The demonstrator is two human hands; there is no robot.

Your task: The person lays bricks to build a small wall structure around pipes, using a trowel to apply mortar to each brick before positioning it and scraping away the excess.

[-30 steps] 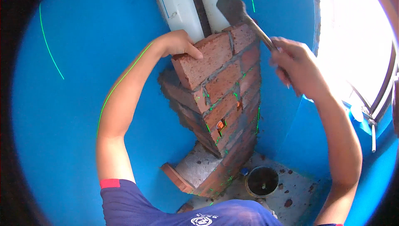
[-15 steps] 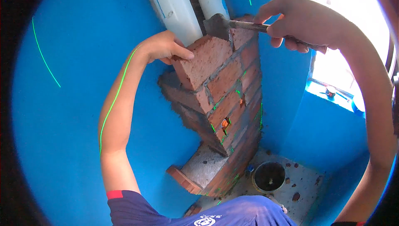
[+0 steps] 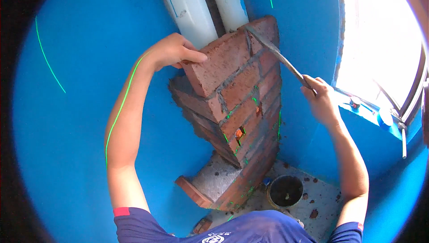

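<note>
My left hand (image 3: 175, 51) is closed on the left end of a red brick (image 3: 222, 62) in the top course, thumb on its front face. In my right hand (image 3: 322, 101) is the handle of a trowel (image 3: 282, 58). Its blade is seen nearly edge-on, its tip at the mortar joint between this brick and the top brick to its right (image 3: 267, 30). Below them stands the brick column (image 3: 241, 88), with grey mortar in its joints and a small hole low on its front.
Two white pipes (image 3: 190, 12) rise behind the brickwork, against blue walls (image 3: 89, 109). A bucket (image 3: 286, 190) with dark contents stands on the debris-strewn floor (image 3: 319, 198). To the right, small objects lie on the window sill (image 3: 364, 107). Bright green lines cross the wall and bricks.
My right hand has swung down and right, tilting the trowel from nearly level to a steep slant. Its blade has turned from flat view to edge-on. The left hand stays on the brick.
</note>
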